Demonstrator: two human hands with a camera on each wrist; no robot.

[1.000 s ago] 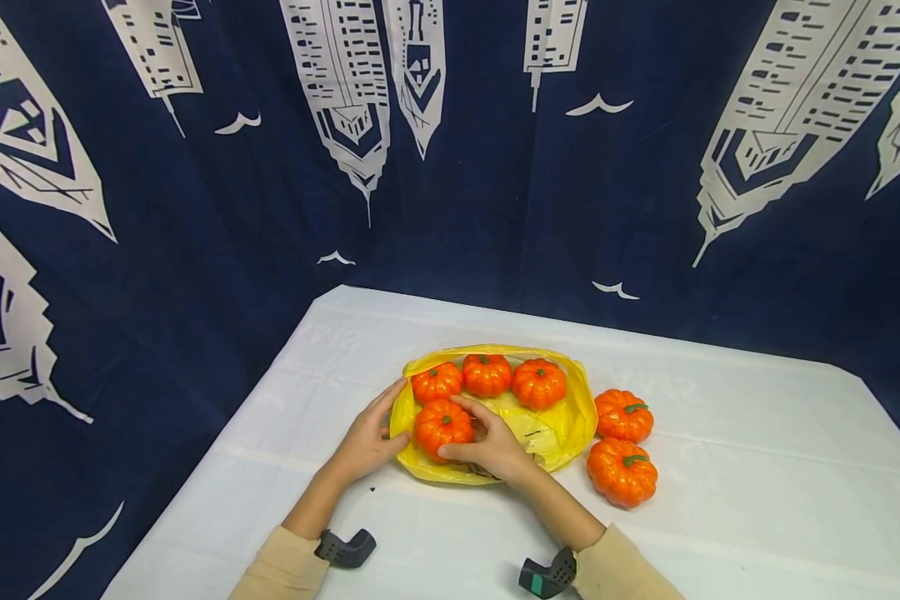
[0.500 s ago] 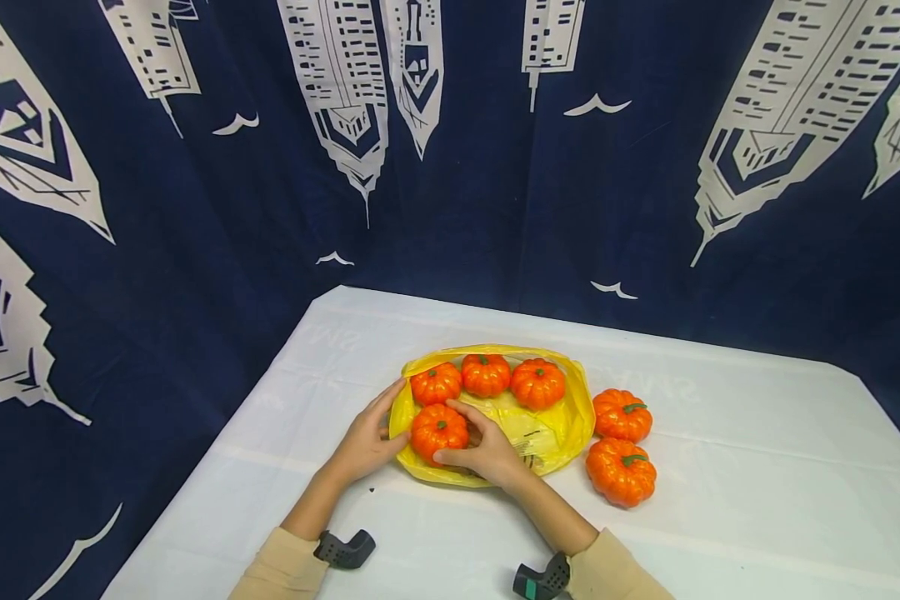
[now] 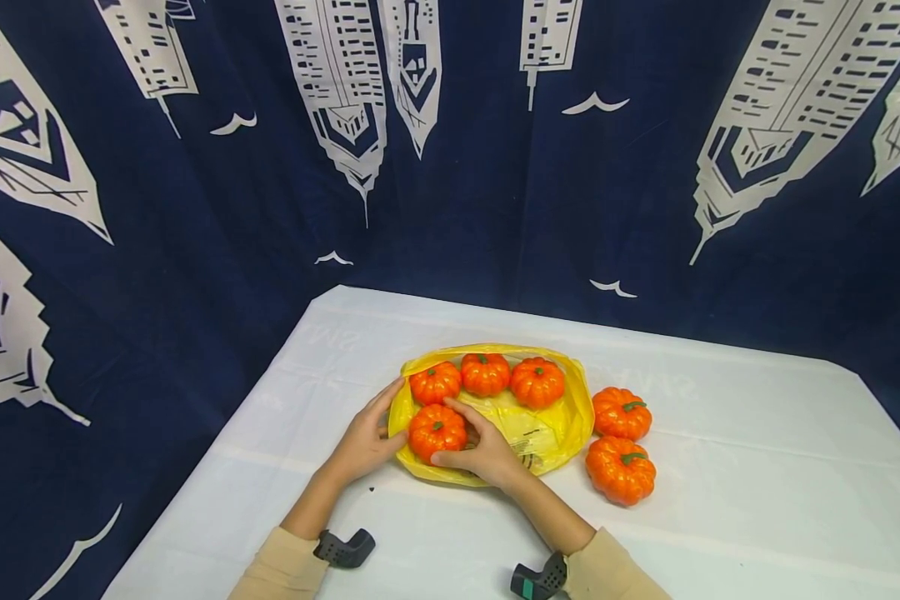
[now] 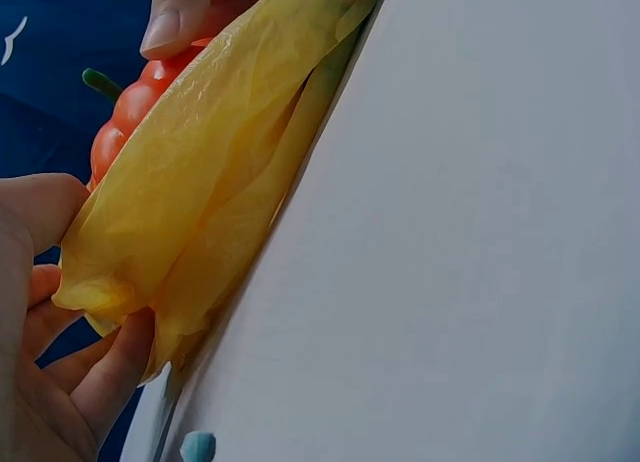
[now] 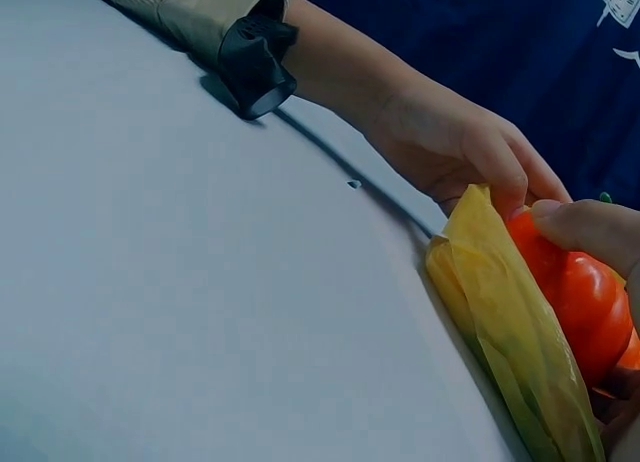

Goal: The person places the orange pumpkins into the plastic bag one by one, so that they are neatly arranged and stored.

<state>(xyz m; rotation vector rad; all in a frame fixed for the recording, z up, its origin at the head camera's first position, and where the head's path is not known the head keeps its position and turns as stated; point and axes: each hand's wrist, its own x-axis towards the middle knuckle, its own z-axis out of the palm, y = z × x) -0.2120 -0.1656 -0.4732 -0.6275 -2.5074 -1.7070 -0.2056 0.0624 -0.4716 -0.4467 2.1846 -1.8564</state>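
A yellow plastic bag [image 3: 532, 429], its mouth spread wide, lies on the table with several small orange pumpkins inside. My right hand [image 3: 487, 450] holds the pumpkin at the bag's near left [image 3: 437, 432], thumb in front and fingers on its far right side. At the left end of the bag, my left hand [image 3: 363, 437] holds the rim. In the left wrist view, the left hand's thumb and fingers [image 4: 118, 377] lie against the yellow plastic [image 4: 190, 202]. The right wrist view shows the held pumpkin [image 5: 580, 307] behind the bag's side wall, with the right thumb on top.
Two more pumpkins, a far one [image 3: 622, 414] and a near one [image 3: 621, 471], sit on the white-covered table [image 3: 757, 467] right of the bag. A dark blue curtain [image 3: 480, 217] with white building prints hangs behind. A small dark speck [image 3: 372, 489] lies near the left wrist.
My right hand has shifted slightly left and lower, bringing its pumpkin closer to the bag's left wall. The left hand has stayed nearly still at the rim.
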